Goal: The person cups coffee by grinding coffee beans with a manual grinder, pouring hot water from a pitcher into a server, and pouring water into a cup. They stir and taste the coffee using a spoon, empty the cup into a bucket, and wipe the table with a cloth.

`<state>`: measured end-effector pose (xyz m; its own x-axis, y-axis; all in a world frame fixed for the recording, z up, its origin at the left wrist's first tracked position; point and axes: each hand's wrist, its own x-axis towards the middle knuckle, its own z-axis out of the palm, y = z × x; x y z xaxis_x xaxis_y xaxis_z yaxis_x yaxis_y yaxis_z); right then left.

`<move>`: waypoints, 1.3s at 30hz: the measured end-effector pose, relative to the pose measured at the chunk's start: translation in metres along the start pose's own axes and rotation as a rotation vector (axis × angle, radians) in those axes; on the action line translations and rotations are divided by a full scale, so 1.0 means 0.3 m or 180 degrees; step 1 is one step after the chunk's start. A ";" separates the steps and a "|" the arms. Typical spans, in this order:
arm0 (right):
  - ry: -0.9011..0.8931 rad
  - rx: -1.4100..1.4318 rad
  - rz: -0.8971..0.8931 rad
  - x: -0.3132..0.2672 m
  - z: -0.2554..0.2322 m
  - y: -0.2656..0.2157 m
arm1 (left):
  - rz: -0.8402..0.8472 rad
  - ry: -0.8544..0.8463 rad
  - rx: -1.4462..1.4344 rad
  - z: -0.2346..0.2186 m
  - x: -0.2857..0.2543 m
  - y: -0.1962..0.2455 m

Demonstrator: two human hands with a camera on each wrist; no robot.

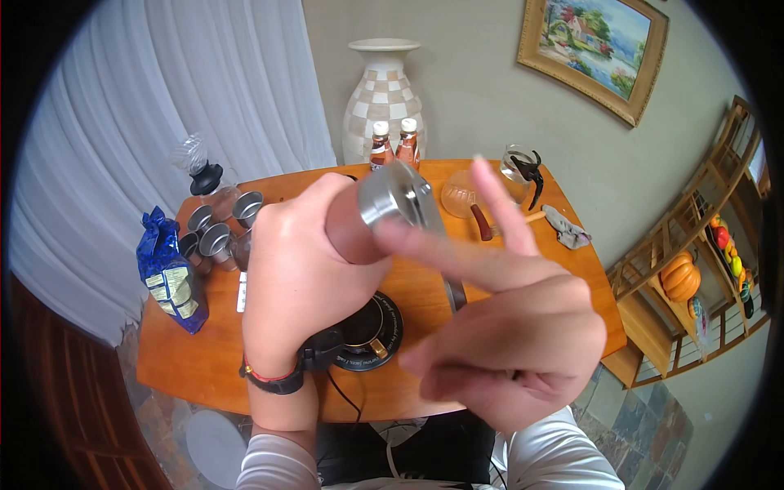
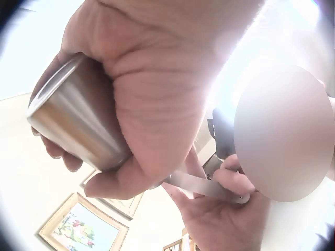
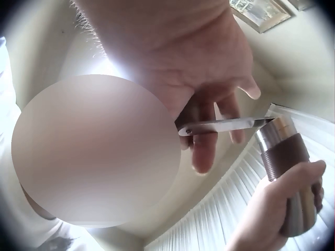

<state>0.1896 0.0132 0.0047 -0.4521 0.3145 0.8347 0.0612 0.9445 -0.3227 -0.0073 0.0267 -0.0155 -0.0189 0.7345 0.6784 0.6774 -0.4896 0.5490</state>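
The left hand (image 1: 298, 261) grips a steel hand grinder (image 2: 78, 115) by its brown band (image 3: 285, 154), tilted above the table. A flat metal crank arm (image 3: 225, 125) extends from the grinder's top to the right hand (image 1: 514, 335). The right hand's lower fingers curl about the arm's outer end, while two other fingers stick out, blurred in the head view. Whether a knob lies inside that hand is hidden. Below the hands, a round black scale or stand (image 1: 389, 347) rests on the wooden table.
At the left are a blue bag (image 1: 167, 278), several metal cups (image 1: 216, 241) and a glass dripper (image 1: 192, 155). Two sauce bottles (image 1: 408, 143), a glass pot (image 1: 459, 194), a jug with black handle (image 1: 518, 167) and a grey cloth (image 1: 566, 229) stand or lie toward the back.
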 end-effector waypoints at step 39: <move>0.0585 -0.0819 0.1603 0.008 -0.024 0.026 | 0.0239 0.0231 -0.0262 -0.009 -0.009 0.025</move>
<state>0.1954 0.0220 0.0074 -0.1514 0.7194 0.6779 0.4524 0.6602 -0.5996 -0.0042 0.0197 -0.0117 -0.0256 0.6597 0.7511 0.6164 -0.5811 0.5314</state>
